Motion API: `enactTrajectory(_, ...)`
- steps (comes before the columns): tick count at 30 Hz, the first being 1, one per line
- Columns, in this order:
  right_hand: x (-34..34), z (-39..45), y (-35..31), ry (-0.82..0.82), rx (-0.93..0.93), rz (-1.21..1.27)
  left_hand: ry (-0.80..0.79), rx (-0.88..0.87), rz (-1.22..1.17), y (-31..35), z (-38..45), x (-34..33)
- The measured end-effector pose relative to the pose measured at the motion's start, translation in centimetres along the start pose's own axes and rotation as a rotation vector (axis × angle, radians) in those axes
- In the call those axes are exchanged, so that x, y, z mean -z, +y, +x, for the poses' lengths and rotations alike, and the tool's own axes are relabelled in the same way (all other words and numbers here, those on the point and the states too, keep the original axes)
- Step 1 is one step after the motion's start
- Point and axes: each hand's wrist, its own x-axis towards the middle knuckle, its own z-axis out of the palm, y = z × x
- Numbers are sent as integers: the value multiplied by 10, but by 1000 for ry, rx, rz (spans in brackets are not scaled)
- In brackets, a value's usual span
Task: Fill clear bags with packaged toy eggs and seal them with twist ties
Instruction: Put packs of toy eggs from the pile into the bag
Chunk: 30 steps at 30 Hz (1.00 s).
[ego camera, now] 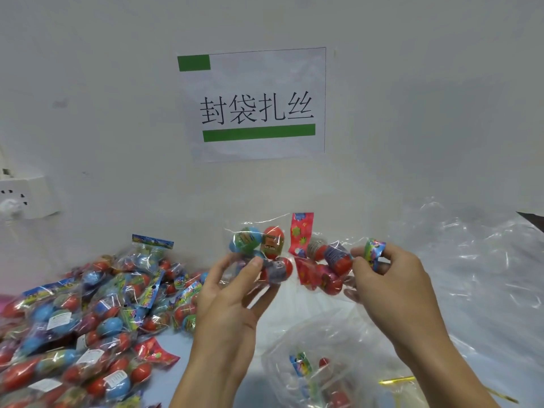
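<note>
Mid-frame: left hand (232, 287) pinching egg pack (259, 251), right hand (382, 278) pinching second pack (332, 260). Pile of packs (82, 319) lower left, open clear bag (318, 366) bottom center.

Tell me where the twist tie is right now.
The yellow twist tie lies on the table at the lower right of the head view, just right of the clear bag with egg packs inside, under the right forearm.
</note>
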Motion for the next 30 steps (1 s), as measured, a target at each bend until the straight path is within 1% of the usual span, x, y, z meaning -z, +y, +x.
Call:
enactTrajectory(3,-3,-1,1,-37,19,7,-54,20,0,-5,0,-3)
enactTrajectory(4,-4,-2,2,-61,28,10,-72,8,46,-6,-1,-5)
enactTrajectory(7,-7,-3,3,-171,54,26,-106,-83,282,-12,-2,-9)
enactTrajectory(8,-7,-3,2,-205,65,31,-120,-100,316,-13,-3,-10)
enactTrajectory(12,-9,-7,-3,-329,61,132,-223,-66,234,-13,-3,-9)
enactTrajectory(14,-10,-6,-4,-361,33,202,-234,-98,210,-11,-4,-9)
enactTrajectory(17,-7,-7,-9,-480,-33,358,-194,-195,276,-9,-6,-11)
enactTrajectory(19,-5,-9,-10,-566,9,299,-206,-254,368,-9,-6,-12)
enactTrajectory(20,-6,-10,-10,-563,46,257,-219,-278,407,-10,-6,-11)
enactTrajectory(23,-8,-12,-10,-411,99,237,-280,-295,447,-8,-7,-8)
enactTrajectory(26,-5,-12,-11,-361,113,254,-325,-243,448,-4,-5,-2)
enactTrajectory(30,-6,-13,-11,-313,160,228,-354,-121,415,-4,-4,3)
